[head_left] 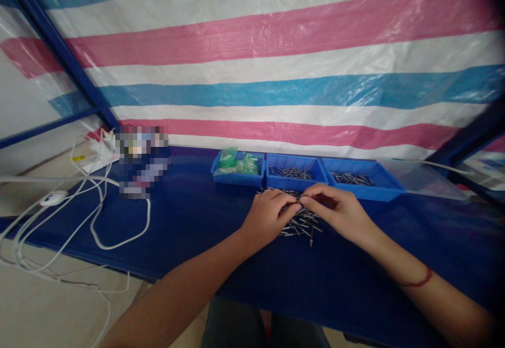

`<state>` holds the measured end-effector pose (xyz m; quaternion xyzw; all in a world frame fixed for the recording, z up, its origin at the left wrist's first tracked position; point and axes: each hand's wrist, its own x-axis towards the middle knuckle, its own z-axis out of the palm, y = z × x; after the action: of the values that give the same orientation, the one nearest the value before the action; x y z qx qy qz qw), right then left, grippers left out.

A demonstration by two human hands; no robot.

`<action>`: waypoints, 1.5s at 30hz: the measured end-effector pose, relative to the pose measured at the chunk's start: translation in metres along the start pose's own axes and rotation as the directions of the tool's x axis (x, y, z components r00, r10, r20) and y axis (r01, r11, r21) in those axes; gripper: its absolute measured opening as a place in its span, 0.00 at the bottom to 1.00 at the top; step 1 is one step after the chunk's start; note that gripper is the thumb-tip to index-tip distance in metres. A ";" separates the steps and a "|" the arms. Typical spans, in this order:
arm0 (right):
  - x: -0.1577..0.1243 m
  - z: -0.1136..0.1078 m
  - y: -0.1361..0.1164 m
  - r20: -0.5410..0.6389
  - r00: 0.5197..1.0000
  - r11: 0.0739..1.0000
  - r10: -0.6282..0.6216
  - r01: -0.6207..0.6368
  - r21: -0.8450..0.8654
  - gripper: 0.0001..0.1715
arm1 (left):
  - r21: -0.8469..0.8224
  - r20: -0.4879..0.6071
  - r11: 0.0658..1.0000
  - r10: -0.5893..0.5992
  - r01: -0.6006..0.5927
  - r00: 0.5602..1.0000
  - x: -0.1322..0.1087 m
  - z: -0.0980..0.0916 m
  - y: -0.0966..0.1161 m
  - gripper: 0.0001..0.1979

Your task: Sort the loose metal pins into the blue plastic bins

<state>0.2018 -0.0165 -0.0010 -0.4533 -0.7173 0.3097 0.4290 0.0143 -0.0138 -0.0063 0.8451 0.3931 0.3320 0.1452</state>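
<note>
Metal pins (302, 225) heaped on the blue table (205, 221), both hands on them.
Head view: we see left hand (272, 216) and right hand (335, 208) curled closed, fingertips meeting over the heap; can't tell if a pin is pinched. Heap sits between the hands, equally near both, pins pointing every way.

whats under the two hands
A loose pile of thin metal pins lies on the blue table. The left hand and right hand cover its upper part, hiding whatever lies beneath them.
</note>
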 end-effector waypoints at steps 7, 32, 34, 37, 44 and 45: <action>0.001 -0.005 0.001 0.153 0.988 0.999 0.009 -0.003 -0.042 0.13 | -0.105 -0.099 0.994 -0.041 0.030 0.994 0.003 -0.002 -0.001 0.07; 0.016 -0.063 0.033 -0.186 0.950 0.633 -0.249 0.014 -0.774 0.12 | 0.205 0.134 0.979 -0.050 0.022 0.990 -0.007 0.006 0.000 0.10; 0.013 -0.047 0.020 -0.080 0.967 0.702 -0.243 0.119 -0.702 0.11 | 0.210 0.119 0.978 -0.047 0.021 0.992 -0.007 0.006 0.001 0.10; 0.007 -0.026 0.008 0.129 0.962 0.765 -0.242 0.271 -0.585 0.09 | 0.191 0.062 0.981 -0.052 0.039 0.997 -0.006 0.003 0.002 0.10; 0.001 0.005 0.005 0.271 0.936 0.906 -0.224 0.303 -0.297 0.10 | -0.072 -0.021 0.997 -0.027 0.025 0.999 0.001 -0.003 0.004 0.08; 0.001 0.008 0.005 0.265 0.939 0.922 -0.220 0.289 -0.258 0.11 | -0.126 -0.037 0.992 -0.030 0.025 0.999 0.002 -0.002 0.004 0.08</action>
<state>0.1964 -0.0141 -0.0082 -0.3750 -0.8531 0.1919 0.3078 0.0159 -0.0148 -0.0021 0.8222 0.3859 0.3704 0.1950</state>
